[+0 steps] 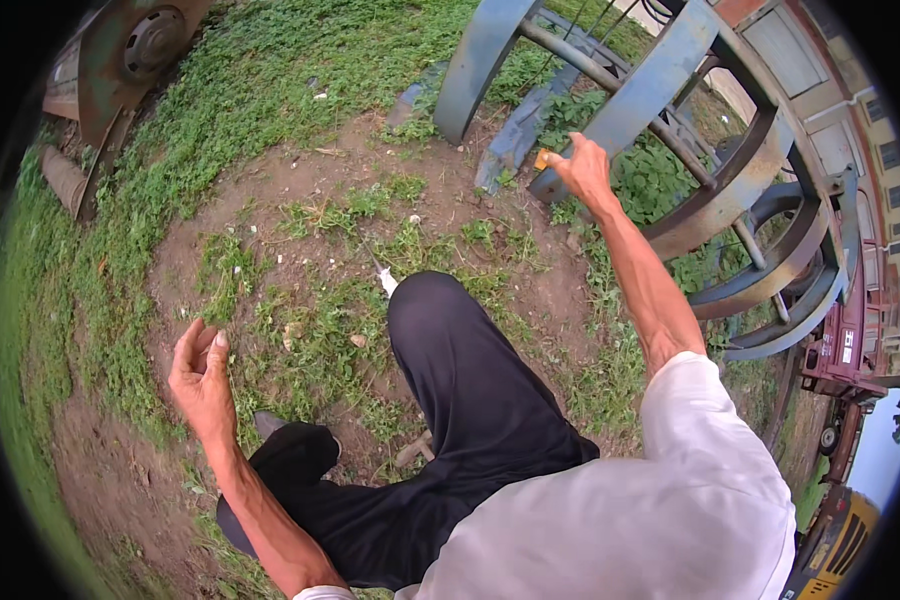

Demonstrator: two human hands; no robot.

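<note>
My right hand (584, 172) reaches out to the far right, at the lower end of a curved blue-grey metal band. Its thumb and fingers close on a small orange piece (542, 158), whose kind I cannot make out. My left hand (202, 372) hangs over the weeds at the left, its fingers loosely bent, thumb apart and nothing in it. Just beyond my raised knee (435, 305) a small white thing with a thin dark tip (387, 281) lies on the ground, partly hidden by the knee.
A large frame of curved metal bands (660, 75) and crossbars stands at the right. A rusty machine part (130, 60) is at the far left. Beyond the frame are a dark red vehicle (842, 340) and a yellow machine (840, 545). Weeds and bare soil (300, 200) cover the ground.
</note>
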